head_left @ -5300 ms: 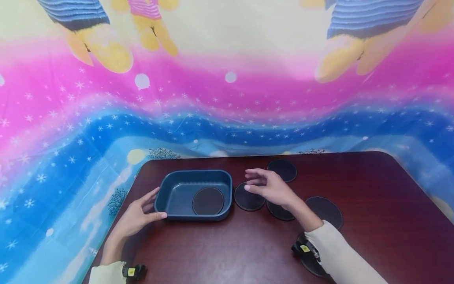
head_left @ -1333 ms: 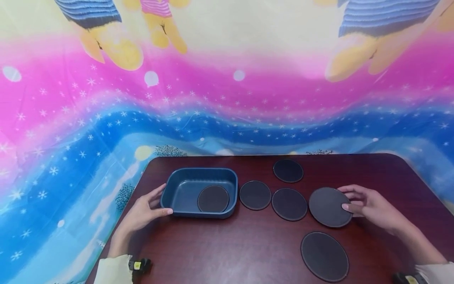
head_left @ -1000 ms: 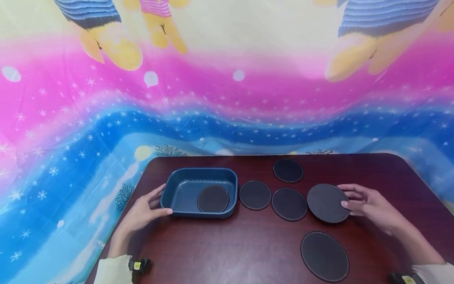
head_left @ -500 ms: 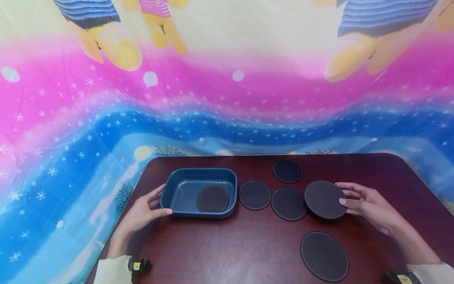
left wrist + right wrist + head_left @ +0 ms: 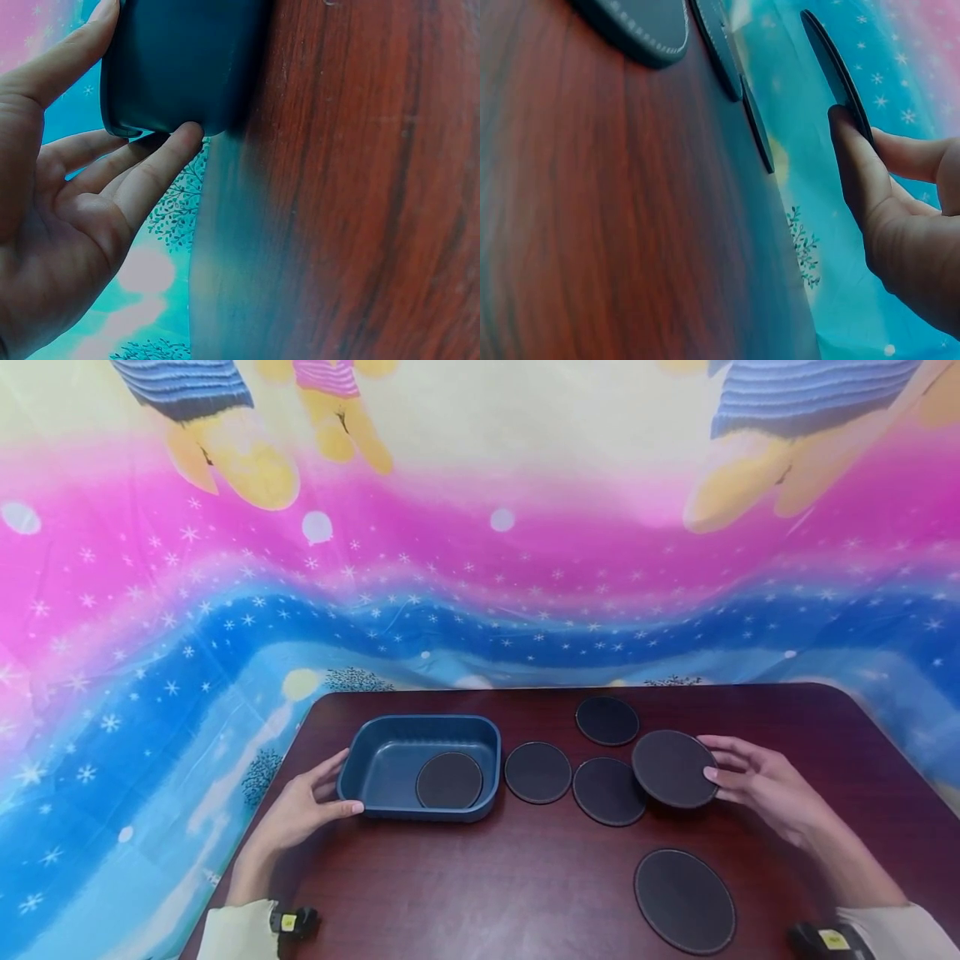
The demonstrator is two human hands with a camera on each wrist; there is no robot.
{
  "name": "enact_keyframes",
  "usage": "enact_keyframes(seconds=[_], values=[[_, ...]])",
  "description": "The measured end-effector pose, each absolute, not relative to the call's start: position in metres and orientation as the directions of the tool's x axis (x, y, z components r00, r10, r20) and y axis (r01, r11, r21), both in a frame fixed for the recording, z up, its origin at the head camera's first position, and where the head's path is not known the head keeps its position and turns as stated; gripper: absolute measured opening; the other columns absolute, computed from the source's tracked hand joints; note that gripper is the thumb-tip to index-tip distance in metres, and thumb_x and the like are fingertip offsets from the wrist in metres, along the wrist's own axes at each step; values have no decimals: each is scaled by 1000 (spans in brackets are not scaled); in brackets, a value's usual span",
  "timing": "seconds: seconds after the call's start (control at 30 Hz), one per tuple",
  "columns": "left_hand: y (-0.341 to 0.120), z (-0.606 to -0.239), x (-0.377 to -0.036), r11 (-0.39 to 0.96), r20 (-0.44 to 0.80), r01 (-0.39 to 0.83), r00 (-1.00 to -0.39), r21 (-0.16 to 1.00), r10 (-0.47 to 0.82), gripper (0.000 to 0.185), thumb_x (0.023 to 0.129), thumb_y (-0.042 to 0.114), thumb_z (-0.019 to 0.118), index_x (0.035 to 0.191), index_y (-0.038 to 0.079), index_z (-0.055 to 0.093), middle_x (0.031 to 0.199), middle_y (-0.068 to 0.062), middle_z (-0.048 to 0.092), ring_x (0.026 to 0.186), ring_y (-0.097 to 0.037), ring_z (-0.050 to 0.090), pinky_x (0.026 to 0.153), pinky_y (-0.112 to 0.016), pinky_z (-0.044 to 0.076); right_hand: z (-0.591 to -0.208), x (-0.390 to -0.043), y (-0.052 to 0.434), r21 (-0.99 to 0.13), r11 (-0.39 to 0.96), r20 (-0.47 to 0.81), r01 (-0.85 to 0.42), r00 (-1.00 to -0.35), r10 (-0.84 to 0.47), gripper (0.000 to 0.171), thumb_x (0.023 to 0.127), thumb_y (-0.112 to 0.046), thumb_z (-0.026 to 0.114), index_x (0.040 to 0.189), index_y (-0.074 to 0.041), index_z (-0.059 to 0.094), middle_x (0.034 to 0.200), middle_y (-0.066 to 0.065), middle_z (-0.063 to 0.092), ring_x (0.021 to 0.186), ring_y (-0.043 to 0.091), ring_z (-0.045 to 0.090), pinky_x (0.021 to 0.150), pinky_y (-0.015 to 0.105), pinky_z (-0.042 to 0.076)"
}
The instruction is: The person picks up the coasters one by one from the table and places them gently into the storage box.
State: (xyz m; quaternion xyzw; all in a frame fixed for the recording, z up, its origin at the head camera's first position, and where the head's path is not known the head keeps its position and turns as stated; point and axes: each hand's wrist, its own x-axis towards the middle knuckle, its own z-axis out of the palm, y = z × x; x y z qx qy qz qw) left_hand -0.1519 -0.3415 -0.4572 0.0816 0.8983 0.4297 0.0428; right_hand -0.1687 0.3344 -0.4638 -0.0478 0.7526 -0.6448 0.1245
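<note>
Six dark round mats were around; the right hand pinched one mat, lifted at center right. The left hand, fingers relaxed, rested against the blue tray at lower left.

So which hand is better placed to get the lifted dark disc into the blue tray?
Right. The right hand already pinches the lifted disc, clear of the table. The left hand rests on the blue tray, probably steadying it.
</note>
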Motion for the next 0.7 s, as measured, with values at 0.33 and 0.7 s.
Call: enact_keyframes(seconds=[0.33, 0.7], values=[[-342, -459, -152, 627, -5, 110, -984, 771, 179, 93, 94, 26, 86, 169, 11, 34, 160, -26, 53, 138, -49, 62, 98, -49, 64, -458, -172, 317, -993, 91, -100, 80, -965, -241, 58, 107, -10, 66, 161, -12, 45, 124, -19, 72, 107, 3, 75, 86, 24, 65], [-342, -457, -152, 620, -5, 112, -983, 776, 183, 93, 94, 24, 86, 170, 11, 33, 160, -26, 53, 138, -48, 62, 97, -48, 64, -462, -175, 305, -995, 11, -101, 102, -963, -251, 52, 108, -7, 64, 157, -18, 51, 124, -15, 73, 103, 6, 75, 84, 24, 65]])
